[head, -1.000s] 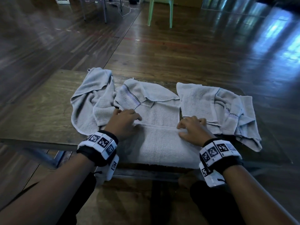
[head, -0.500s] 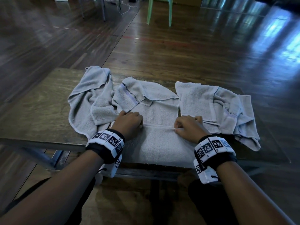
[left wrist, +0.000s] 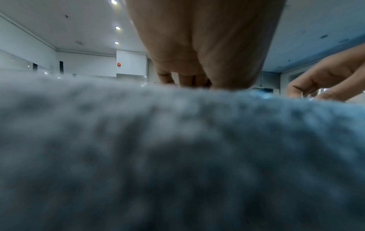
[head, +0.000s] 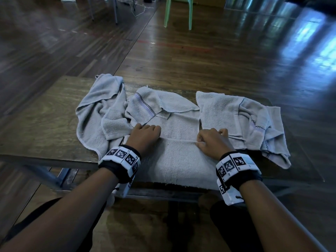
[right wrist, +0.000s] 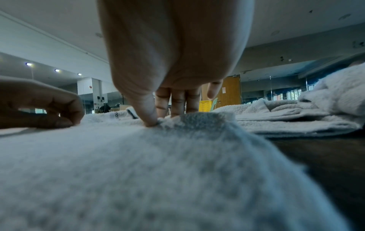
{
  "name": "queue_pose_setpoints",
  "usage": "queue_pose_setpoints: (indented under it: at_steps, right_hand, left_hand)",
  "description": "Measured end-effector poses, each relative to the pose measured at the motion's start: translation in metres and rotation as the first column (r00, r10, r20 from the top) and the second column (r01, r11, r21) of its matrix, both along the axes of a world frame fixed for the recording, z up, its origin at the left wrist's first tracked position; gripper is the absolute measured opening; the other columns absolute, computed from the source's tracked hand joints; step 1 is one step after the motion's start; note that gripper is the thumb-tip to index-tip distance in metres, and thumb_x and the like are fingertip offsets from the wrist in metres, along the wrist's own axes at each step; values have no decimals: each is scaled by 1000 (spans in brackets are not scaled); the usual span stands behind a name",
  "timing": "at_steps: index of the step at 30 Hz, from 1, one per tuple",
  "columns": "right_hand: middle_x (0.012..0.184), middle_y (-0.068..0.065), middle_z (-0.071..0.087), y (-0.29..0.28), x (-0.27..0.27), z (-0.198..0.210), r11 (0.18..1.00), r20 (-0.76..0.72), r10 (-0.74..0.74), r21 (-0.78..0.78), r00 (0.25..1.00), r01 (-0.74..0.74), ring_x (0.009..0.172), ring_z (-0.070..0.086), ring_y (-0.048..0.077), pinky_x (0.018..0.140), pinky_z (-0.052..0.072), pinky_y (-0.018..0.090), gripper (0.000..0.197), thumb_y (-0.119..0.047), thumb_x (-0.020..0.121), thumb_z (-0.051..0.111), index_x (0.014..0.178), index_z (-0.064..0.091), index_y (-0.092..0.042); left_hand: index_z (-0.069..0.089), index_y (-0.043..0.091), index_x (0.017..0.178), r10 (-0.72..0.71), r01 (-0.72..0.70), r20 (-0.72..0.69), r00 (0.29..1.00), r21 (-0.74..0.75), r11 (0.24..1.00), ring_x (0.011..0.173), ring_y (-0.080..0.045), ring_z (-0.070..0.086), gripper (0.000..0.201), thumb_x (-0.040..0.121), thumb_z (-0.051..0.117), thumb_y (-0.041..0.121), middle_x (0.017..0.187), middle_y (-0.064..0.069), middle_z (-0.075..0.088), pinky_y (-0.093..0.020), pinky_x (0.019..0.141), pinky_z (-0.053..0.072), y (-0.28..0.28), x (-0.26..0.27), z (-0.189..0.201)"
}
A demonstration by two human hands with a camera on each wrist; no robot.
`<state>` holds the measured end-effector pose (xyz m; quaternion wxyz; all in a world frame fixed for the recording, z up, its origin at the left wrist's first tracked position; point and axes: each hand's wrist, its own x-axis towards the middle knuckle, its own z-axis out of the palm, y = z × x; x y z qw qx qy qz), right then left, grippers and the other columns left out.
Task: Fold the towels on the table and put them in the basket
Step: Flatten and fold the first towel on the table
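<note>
Wooden tabletop (head: 45, 124) first — dark, worn boards carrying three pale grey towels side by side. At the six o'clock edge lies the middle towel (head: 178, 160), its near half doubled over onto itself, the far end rumpled with a checked stripe showing. Toward nine o'clock sits the left towel (head: 98, 113), crumpled; toward three o'clock the right towel (head: 236, 120), loosely heaped. Both hands rest on the middle towel's folded edge — the left hand (head: 145, 137) with fingers curled over the hem, the right hand (head: 212, 142) pinching the hem between thumb and fingers. Far off at twelve o'clock stands a green chair (head: 179, 11); the right wrist view catches a yellow basket (right wrist: 205, 106) beyond it.
</note>
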<state>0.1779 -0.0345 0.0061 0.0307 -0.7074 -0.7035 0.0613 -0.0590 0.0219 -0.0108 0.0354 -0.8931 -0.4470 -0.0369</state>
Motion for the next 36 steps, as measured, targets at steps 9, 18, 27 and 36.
queue_pose_setpoints:
  at_steps: [9, 18, 27, 36]
  right_hand:
    - [102, -10, 61, -5, 27, -2, 998, 39, -46, -32, 998, 47, 104, 49, 14, 87, 21, 38, 12, -39, 87, 54, 87, 61, -30]
    - [97, -10, 60, -17, 47, 1, 1000, -35, -22, -20, 999, 21, 99, 51, 12, 86, 21, 36, 5, -34, 86, 60, 86, 58, -30]
    - [84, -11, 63, -20, 50, 4, 999, -71, -4, 43, 997, 7, 86, 59, 14, 82, 18, 27, 2, -29, 85, 60, 86, 60, -27]
    - [93, -1, 62, -19, 27, 2, 989, 13, -116, 99, 993, 114, 93, 53, 21, 89, 27, 36, 13, -15, 82, 52, 93, 55, -21]
  left_hand:
    - [58, 22, 104, -55, 67, 91, 994, -131, 989, 109, -16, 51, 16, 94, 47, 24, 112, 6, 58, -32, 90, 26, 11, -35, 5]
    - [64, 23, 94, 23, 7, 133, 991, -217, 976, 101, -14, 54, 8, 87, 59, 25, 102, 8, 62, -30, 86, 28, 19, -72, 11]
    - [55, 23, 91, 47, -25, 113, 992, -194, 981, 94, -19, 56, 6, 89, 52, 18, 98, 5, 61, -29, 81, 29, 22, -70, 7]
    - [51, 18, 120, 88, -84, 35, 996, -92, 992, 117, -23, 48, 30, 90, 47, 12, 125, -2, 53, -36, 95, 29, 0, -51, 18]
